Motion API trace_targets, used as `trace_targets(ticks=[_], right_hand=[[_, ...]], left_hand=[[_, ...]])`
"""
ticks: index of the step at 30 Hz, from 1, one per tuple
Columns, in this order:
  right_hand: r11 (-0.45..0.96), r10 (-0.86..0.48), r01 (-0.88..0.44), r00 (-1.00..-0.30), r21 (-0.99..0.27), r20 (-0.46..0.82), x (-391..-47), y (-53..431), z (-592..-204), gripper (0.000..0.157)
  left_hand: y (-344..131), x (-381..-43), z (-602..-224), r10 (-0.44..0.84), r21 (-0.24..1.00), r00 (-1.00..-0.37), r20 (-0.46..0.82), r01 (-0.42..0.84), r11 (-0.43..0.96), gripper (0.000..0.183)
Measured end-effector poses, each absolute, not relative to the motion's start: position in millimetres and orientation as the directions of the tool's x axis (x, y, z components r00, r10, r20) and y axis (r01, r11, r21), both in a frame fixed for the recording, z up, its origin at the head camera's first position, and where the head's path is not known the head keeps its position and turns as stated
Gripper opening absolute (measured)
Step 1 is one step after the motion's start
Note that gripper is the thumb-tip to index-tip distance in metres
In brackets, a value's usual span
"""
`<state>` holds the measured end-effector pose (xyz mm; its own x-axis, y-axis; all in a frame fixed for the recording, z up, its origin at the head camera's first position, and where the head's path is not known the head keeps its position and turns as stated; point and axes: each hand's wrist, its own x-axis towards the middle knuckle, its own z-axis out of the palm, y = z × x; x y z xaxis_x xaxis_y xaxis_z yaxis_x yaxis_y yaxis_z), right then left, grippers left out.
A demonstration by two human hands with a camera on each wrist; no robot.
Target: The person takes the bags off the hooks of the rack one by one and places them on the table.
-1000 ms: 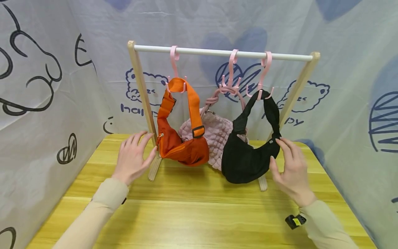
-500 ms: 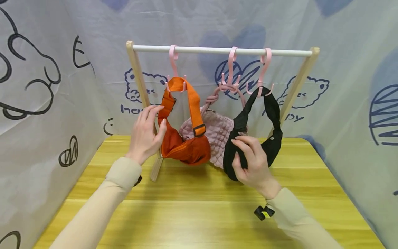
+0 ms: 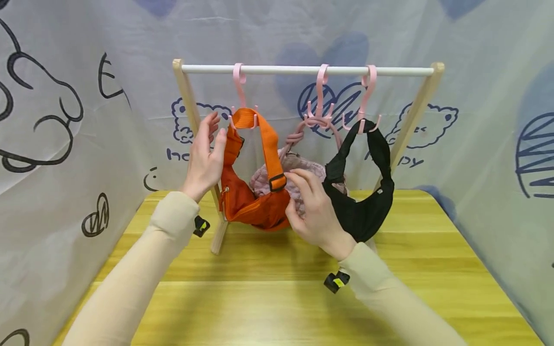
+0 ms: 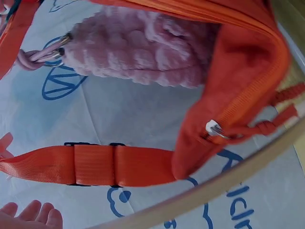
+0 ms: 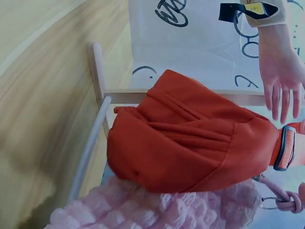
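An orange shoulder bag [image 3: 255, 206] hangs by its strap from a pink hook [image 3: 239, 86] on the left of the rack. My left hand [image 3: 204, 161] is upright beside the strap's left side, fingers extended and holding nothing; its fingertips [image 4: 40, 214] show at a corner of the left wrist view. Near the black buckle [image 3: 277, 182] and the bag's right side is my right hand [image 3: 316, 209], fingers loosely bent, thumb apart. Whether it touches the bag I cannot tell. Behind both hangs a pink bubble-textured bag [image 5: 181, 210], partly hidden by the orange bag and my right hand.
A black bag [image 3: 368, 214] hangs at the right from another pink hook [image 3: 368, 96]. The rack has a white bar [image 3: 281, 70] and wooden posts [image 3: 417, 115]. It stands on a wooden table [image 3: 242, 298], with printed cloth walls around.
My right hand has moved left, from the black bag's right side, across its front, to the orange bag. My left hand has risen along the left of the orange strap.
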<state>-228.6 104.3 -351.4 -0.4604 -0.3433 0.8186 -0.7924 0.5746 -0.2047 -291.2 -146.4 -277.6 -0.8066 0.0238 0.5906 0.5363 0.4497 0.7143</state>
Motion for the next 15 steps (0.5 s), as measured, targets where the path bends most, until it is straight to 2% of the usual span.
trace_targets(ticks=[7,15], right_hand=[[0.51,-0.363,-0.809,-0.512,-0.294,0.779,-245,90,-332,0.061],[0.48,-0.365,-0.794,-0.566,-0.372,0.739,-260,76,-304,0.071]], left_hand=[[-143,-295,-269,0.022,0.803,-0.893,0.45,0.415,0.429,0.06],[-140,-305,-257,0.017,0.825,-0.922,0.386,0.354,0.44,0.056]])
